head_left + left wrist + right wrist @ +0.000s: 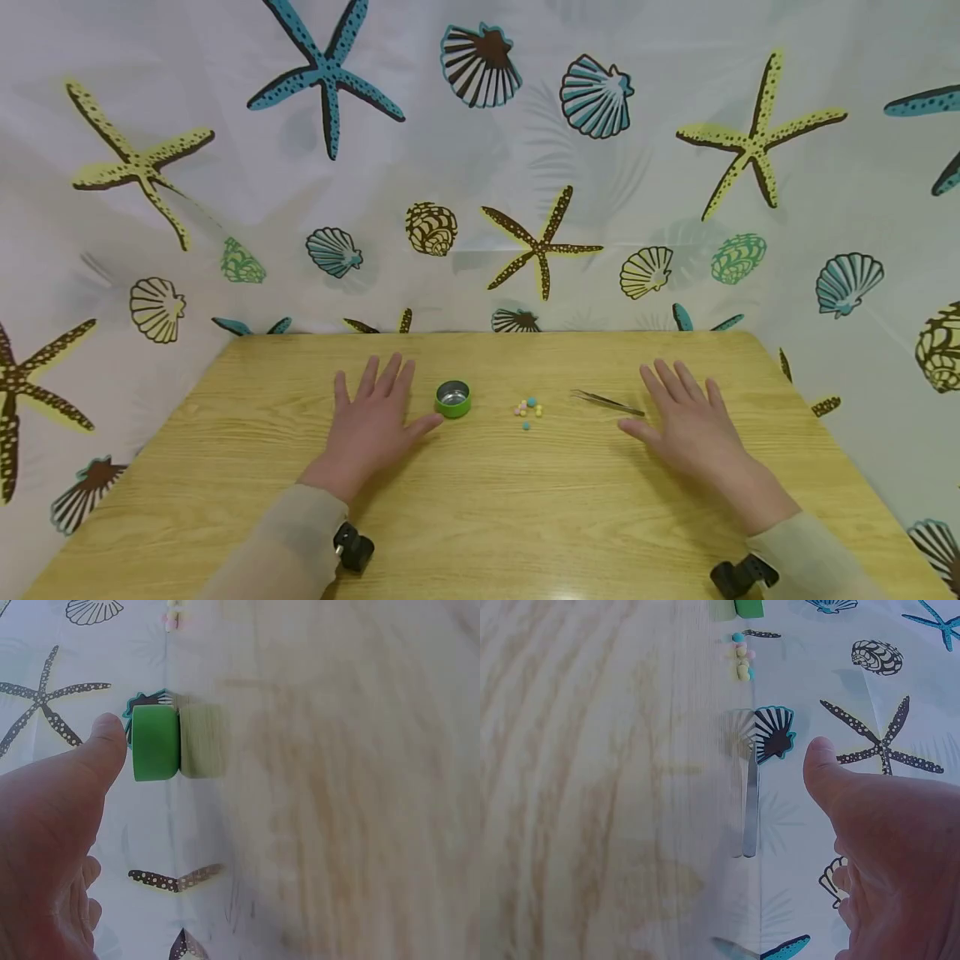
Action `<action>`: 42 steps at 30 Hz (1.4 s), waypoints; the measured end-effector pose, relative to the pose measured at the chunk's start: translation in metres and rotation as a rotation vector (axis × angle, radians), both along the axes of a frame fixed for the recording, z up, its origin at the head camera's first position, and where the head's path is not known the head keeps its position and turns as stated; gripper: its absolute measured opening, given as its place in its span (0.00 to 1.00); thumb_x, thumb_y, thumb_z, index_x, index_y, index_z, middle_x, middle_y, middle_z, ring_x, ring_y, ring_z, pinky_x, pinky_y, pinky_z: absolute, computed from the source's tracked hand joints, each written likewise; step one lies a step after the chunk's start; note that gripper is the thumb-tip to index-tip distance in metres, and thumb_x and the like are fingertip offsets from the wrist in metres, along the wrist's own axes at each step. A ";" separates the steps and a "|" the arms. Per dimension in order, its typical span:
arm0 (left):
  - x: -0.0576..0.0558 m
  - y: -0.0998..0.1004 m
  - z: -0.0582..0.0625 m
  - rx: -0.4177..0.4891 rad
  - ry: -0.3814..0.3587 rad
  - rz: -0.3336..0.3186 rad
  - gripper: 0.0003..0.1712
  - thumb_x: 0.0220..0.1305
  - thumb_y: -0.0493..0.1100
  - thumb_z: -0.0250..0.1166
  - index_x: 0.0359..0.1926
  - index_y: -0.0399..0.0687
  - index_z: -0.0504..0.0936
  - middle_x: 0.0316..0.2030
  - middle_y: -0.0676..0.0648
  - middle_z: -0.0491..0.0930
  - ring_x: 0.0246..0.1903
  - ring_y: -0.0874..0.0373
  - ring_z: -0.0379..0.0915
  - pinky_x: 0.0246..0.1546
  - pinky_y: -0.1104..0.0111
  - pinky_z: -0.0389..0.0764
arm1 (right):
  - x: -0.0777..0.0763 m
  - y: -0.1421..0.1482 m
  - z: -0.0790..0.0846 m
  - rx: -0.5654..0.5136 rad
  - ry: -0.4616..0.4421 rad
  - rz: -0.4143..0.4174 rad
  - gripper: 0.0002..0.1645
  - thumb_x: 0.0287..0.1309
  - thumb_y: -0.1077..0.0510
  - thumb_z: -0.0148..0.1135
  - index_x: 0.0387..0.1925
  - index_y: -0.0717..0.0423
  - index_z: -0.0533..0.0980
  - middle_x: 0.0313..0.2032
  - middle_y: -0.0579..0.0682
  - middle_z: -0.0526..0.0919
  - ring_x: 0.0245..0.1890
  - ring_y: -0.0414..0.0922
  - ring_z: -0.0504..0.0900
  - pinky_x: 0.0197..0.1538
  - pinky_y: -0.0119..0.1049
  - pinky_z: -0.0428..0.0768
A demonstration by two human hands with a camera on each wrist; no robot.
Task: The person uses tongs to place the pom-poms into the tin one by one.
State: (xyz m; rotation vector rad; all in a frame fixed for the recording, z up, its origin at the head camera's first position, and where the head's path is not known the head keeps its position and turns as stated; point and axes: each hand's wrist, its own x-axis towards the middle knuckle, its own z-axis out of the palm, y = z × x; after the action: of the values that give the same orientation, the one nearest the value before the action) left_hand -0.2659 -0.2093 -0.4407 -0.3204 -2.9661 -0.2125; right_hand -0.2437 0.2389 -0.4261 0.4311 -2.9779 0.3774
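My left hand (372, 423) lies over the left of the wooden table with fingers spread, holding nothing. Its thumb tip is right at a small round tin (453, 409), green outside and silvery inside, with its top uncovered. To the tin's right sits a loose cluster of several small balls (522, 408) in pink, yellow and blue. Metal tweezers (611, 404) lie at a slant farther right, their thin tips toward the balls. My right hand (693, 429), also spread and holding nothing, is beside the blunt end of the tweezers (751, 814).
The light wood table (510, 517) ends at the back against a white curtain (480, 167) printed with starfish and shells, which also hangs along both sides. A small black camera (353, 547) is strapped at the left wrist, and another black camera (742, 575) at the right.
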 end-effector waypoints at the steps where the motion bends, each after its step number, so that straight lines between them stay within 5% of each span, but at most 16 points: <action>1: -0.001 0.001 0.000 0.004 -0.003 -0.002 0.59 0.77 0.75 0.60 0.90 0.44 0.52 0.88 0.39 0.46 0.87 0.35 0.32 0.78 0.26 0.28 | 0.000 0.000 0.000 -0.003 -0.003 0.002 0.58 0.78 0.28 0.59 0.89 0.59 0.53 0.86 0.66 0.50 0.86 0.68 0.44 0.81 0.76 0.40; 17: -0.004 0.020 -0.003 0.047 -0.003 -0.003 0.61 0.76 0.77 0.60 0.90 0.45 0.51 0.88 0.40 0.46 0.87 0.36 0.33 0.79 0.27 0.28 | -0.002 -0.004 -0.001 0.003 0.002 0.013 0.57 0.79 0.30 0.60 0.89 0.59 0.53 0.86 0.66 0.51 0.86 0.68 0.45 0.81 0.76 0.41; 27: -0.010 0.032 -0.010 0.202 -0.045 -0.007 0.61 0.76 0.71 0.66 0.91 0.47 0.48 0.88 0.41 0.48 0.87 0.36 0.35 0.79 0.27 0.28 | -0.004 -0.009 -0.004 -0.028 -0.005 0.032 0.56 0.79 0.30 0.60 0.89 0.59 0.53 0.86 0.66 0.53 0.86 0.69 0.47 0.80 0.77 0.42; 42: -0.022 0.039 -0.020 0.309 -0.068 0.020 0.61 0.72 0.66 0.73 0.89 0.41 0.54 0.85 0.39 0.58 0.86 0.33 0.43 0.79 0.25 0.38 | -0.013 -0.017 -0.008 -0.039 -0.031 0.049 0.54 0.80 0.34 0.61 0.88 0.59 0.54 0.86 0.66 0.54 0.86 0.68 0.48 0.80 0.77 0.42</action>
State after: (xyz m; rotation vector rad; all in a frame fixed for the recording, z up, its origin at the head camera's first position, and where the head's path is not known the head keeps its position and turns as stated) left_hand -0.2882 -0.1701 -0.4604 -0.2471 -2.9375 -0.6811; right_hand -0.2562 0.2224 -0.4337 0.4992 -2.9889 0.4501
